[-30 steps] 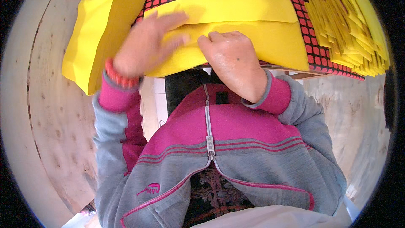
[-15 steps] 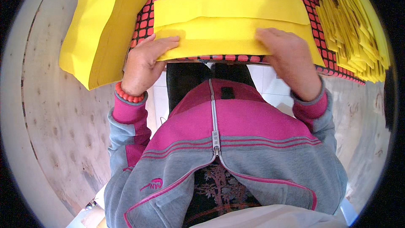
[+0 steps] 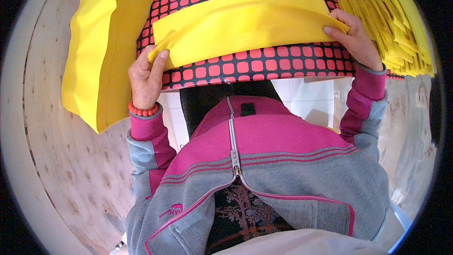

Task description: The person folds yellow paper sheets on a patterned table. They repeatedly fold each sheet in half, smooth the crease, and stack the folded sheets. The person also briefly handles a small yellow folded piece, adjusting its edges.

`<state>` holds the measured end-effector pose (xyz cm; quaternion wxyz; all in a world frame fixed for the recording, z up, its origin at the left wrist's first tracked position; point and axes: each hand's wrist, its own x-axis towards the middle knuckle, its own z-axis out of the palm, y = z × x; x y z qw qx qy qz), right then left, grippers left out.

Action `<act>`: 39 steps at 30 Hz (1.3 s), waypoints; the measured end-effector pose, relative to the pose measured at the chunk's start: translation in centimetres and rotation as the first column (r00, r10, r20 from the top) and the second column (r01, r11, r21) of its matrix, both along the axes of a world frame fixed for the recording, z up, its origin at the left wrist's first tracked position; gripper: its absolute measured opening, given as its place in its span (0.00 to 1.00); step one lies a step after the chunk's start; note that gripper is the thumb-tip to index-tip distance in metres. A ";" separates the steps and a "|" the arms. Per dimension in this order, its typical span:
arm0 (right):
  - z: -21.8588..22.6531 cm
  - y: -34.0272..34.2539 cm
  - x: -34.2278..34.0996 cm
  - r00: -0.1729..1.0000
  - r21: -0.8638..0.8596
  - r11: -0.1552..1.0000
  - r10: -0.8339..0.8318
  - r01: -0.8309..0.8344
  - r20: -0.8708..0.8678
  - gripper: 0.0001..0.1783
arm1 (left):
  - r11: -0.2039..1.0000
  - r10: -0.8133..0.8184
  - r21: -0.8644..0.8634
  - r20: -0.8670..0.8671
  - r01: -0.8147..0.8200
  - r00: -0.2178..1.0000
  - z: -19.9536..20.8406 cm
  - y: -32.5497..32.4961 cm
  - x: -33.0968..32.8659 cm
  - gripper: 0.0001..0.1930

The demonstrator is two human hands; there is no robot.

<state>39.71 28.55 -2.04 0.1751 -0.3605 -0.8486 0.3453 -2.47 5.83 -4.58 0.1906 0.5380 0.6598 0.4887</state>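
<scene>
A folded strip of yellow fabric stretches between my hands over a cloth patterned with red squares on black. My left hand pinches the strip's left end, with the thumb on top. At the other end, my right hand grips the fabric between thumb and fingers, and the corner bunches there. Faint creases run along the strip's length. A red bead bracelet circles my left wrist.
Another yellow fabric piece hangs over the left edge, beside my left hand. At the right lies a thick pile of yellow pieces. The checked cloth covers the work surface, and its near edge lies before my body.
My hands went from lying on the partly folded fabric to gripping its two ends. The fabric is now a narrower strip, farther from the near edge. The left piece hangs lower.
</scene>
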 end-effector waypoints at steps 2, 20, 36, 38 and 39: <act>-0.9 0.2 0.1 0.983 -0.155 0.988 -0.055 0.027 -0.176 0.16 | 1.000 0.029 0.013 -0.055 -0.028 0.998 -0.3 0.2 0.2 0.08; -4.0 -1.9 -2.3 0.893 0.165 0.917 -0.291 0.362 -0.342 0.17 | 0.970 0.229 0.161 -0.347 -0.183 0.909 -1.4 1.3 0.5 0.04; -3.8 -1.5 -2.1 0.864 -0.082 0.921 -0.387 0.382 -0.322 0.27 | 0.963 0.262 0.117 -0.202 -0.242 0.944 -0.9 1.8 0.2 0.03; -3.8 -1.4 -2.1 0.864 -0.060 0.910 -0.410 0.411 -0.291 0.27 | 0.968 0.241 0.104 -0.161 -0.226 0.957 -1.0 2.1 0.1 0.04; -3.8 -1.4 -2.0 0.875 -0.054 0.923 -0.379 0.381 -0.300 0.27 | 0.969 0.238 0.110 -0.163 -0.222 0.957 -1.0 2.4 0.2 0.04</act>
